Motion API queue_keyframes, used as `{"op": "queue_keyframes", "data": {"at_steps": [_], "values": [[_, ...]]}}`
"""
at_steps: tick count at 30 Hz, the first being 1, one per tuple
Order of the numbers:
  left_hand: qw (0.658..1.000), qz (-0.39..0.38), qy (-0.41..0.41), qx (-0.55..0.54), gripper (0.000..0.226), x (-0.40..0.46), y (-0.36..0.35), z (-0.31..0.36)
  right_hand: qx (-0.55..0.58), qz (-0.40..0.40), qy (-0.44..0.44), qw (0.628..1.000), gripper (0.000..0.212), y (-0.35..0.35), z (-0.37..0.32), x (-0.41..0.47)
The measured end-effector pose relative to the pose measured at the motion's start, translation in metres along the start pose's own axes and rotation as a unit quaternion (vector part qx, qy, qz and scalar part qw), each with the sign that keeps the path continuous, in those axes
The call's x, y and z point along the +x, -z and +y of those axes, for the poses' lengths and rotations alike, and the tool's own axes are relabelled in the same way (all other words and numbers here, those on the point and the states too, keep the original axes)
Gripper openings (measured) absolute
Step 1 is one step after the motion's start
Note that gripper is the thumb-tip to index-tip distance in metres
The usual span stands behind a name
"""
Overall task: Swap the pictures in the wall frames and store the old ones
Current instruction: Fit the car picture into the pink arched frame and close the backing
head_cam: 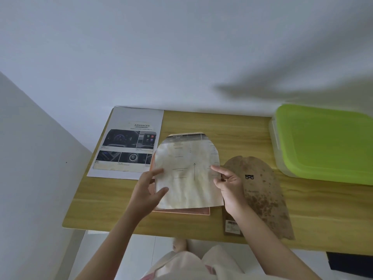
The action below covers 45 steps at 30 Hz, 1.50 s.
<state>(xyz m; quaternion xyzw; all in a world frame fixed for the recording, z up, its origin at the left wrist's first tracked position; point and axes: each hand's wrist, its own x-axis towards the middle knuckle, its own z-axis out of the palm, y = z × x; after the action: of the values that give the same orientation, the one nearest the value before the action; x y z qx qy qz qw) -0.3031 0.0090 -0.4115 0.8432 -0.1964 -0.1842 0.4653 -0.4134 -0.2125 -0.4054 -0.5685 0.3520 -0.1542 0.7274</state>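
Both your left hand (148, 190) and right hand (231, 186) pinch the stained print (187, 178) over the frame (181, 211); inserting or removing, unclear.

Left hand (147, 190), right hand (232, 184), fingers (216, 169) half-curled.

Crumpled matt paper sheet (187, 174), wood-grain table (238, 128), glossy green plastic lid (323, 142).
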Motion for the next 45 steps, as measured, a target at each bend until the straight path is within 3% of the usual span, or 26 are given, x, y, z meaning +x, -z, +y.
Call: {"op": "queue_keyframes", "data": {"at_steps": [3,9,17,26,34,37,45], "values": [[1.0,0.017,-0.006,-0.024,0.045,-0.002,-0.011,0.016,-0.032,0.013,0.013,0.999,0.046,0.023,-0.003,-0.002],[0.998,-0.026,-0.014,-0.058,0.049,-0.017,-0.063,0.052,-0.107,0.034,0.056,0.992,0.045,0.092,-0.002,-0.016],[0.993,-0.076,0.033,-0.081,0.039,-0.065,-0.181,0.111,-0.143,0.081,0.032,0.986,0.042,0.238,0.009,-0.053],[0.997,-0.08,-0.024,-0.004,0.037,-0.091,-0.312,0.161,-0.258,0.077,0.035,0.962,0.033,0.379,0.01,-0.065],[0.976,-0.14,-0.005,0.165,0.068,-0.083,-0.363,0.175,-0.441,0.052,0.07,0.893,0.041,0.419,0.004,-0.035],[0.969,-0.136,-0.003,0.208,0.07,-0.085,-0.37,0.175,-0.494,0.055,0.097,0.862,0.043,0.421,0.009,-0.031],[0.963,-0.122,0.004,0.241,0.071,-0.082,-0.373,0.17,-0.482,0.107,0.15,0.857,0.038,0.42,0.026,-0.034]]}}
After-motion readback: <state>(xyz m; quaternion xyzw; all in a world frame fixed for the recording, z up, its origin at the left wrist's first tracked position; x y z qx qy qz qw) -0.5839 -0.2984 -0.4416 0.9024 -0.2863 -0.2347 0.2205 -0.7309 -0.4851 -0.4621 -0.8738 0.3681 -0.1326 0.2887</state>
